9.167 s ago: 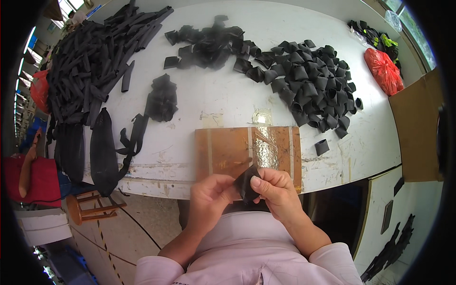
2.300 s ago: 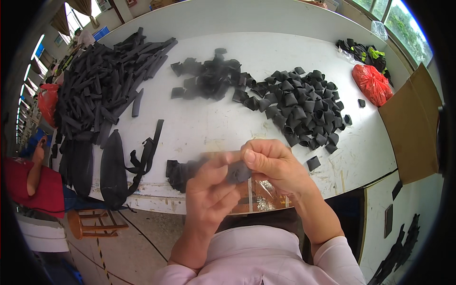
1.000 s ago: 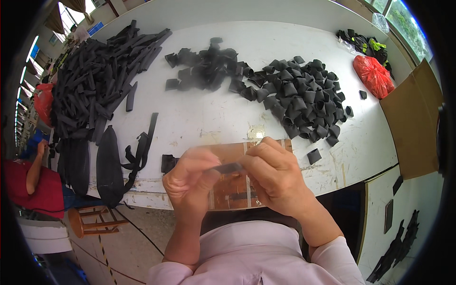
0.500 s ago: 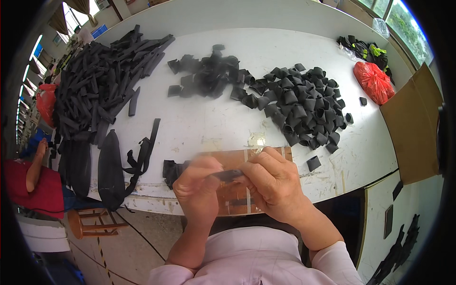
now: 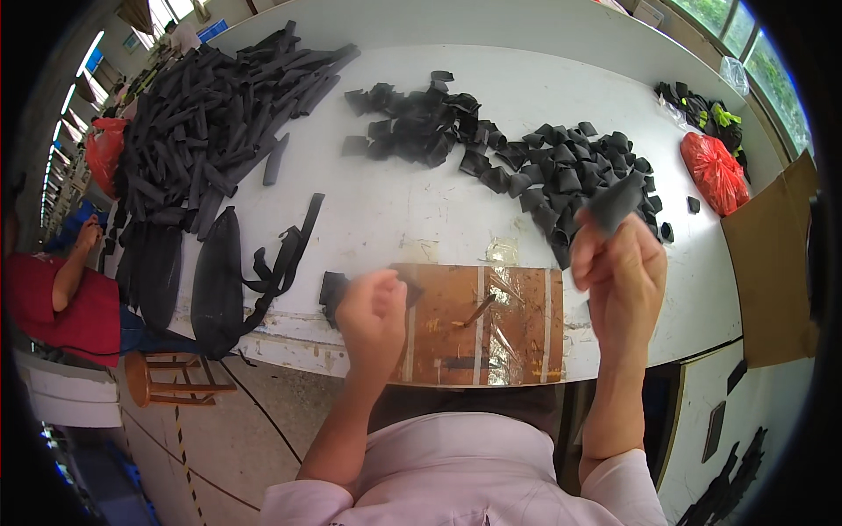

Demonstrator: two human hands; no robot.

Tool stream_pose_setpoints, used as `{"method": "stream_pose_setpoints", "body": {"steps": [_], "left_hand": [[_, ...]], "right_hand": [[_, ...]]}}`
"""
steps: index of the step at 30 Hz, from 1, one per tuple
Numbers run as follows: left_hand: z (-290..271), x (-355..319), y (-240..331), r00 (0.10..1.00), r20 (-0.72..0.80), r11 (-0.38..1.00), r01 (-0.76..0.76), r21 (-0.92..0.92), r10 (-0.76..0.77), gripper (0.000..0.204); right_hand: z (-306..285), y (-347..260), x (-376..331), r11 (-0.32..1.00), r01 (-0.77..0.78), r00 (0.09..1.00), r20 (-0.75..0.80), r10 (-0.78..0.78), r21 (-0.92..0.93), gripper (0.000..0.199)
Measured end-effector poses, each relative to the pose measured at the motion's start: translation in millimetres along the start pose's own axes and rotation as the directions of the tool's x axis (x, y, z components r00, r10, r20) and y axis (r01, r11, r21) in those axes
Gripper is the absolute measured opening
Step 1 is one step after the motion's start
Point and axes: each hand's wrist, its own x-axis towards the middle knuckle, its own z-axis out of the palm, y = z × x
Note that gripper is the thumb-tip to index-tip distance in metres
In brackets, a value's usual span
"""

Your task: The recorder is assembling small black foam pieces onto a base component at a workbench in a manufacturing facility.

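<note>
White worktable (image 5: 386,210) w/ brown board (image 5: 456,324) at near edge: hands, together 0.5 s ago, are now separating, R hand (image 5: 618,276) lifting clamped on folded black strap piece (image 5: 614,203) toward folded-pieces pile (image 5: 570,171), L hand (image 5: 373,311) curling loosely, holding nothing visible, suggesting fold done.

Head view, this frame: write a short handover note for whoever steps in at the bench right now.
Right hand: raised, pinching one folded black strap piece over the pile of folded pieces.
Left hand: loosely closed above the brown board; I cannot tell whether it holds anything.
Long uncut black strips are heaped far left on the white table.
Done: many pieces already folded and piled. Left: the piece in hand is not yet on the pile; the strip heap remains large.
</note>
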Motion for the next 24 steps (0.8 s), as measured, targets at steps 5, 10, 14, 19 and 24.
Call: {"method": "stream_pose_setpoints", "body": {"steps": [5,10,14,19,24], "left_hand": [[29.4,4.4,-45.5,0.995,0.093,0.735,-0.092,0.672,0.04,0.04],[47.1,25.2,-33.0,0.948,0.142,0.602,0.062,0.796,-0.285,0.04],[39.4,34.3,-45.6,0.925,0.16,0.597,0.084,0.798,-0.345,0.033],[15.7,27.6,-59.5,0.963,0.2,0.886,0.072,0.458,-0.182,0.018],[-3.0,2.3,-27.7,0.873,0.294,0.915,0.404,0.012,-0.389,0.012]], "right_hand": [[2.5,47.8,-48.9,0.921,-0.37,0.929,-0.029,0.37,-0.121,0.03],[6.3,73.2,-87.3,0.847,-0.392,0.867,0.164,0.471,-0.359,0.033],[13.1,72.7,-87.9,0.848,-0.41,0.874,0.122,0.471,-0.335,0.031],[23.9,53.7,-79.7,0.814,-0.296,0.856,0.24,0.458,-0.5,0.019],[30.8,51.1,-83.9,0.856,-0.088,0.941,0.239,0.238,-0.509,0.01]]}}
